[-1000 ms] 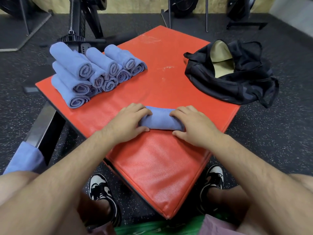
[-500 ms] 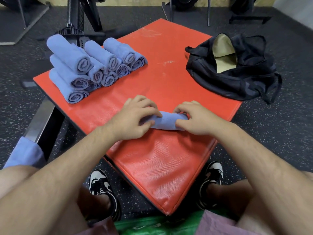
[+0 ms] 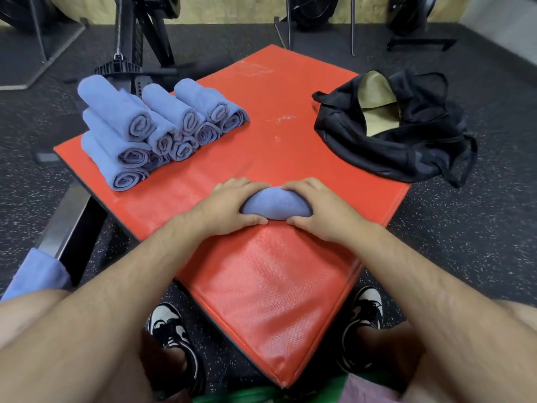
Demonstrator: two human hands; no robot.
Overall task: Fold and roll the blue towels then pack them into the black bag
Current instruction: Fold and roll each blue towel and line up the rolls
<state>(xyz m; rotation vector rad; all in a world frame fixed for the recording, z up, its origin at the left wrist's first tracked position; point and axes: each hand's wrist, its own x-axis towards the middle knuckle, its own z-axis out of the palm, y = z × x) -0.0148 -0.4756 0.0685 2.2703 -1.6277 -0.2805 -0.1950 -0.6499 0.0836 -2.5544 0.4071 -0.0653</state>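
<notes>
The black bag [image 3: 363,152] slumps at two o'clock, half off the red vinyl pad [image 3: 261,271], its mouth gaping on a tan lining. At the pad's centre lies a soft blue towel roll [image 3: 274,203]. The left hand [image 3: 229,207] and right hand [image 3: 316,210] clamp its ends, fingers curled over and thumbs nearly meeting. At ten o'clock sits a pile of rolls [image 3: 151,132], spiral ends showing.

Soft matt terry-cloth rolled towels [image 3: 162,123] on a glossy woven-textured red vinyl pad [image 3: 261,271]; beside them, a matt black fabric bag [image 3: 386,149]
</notes>
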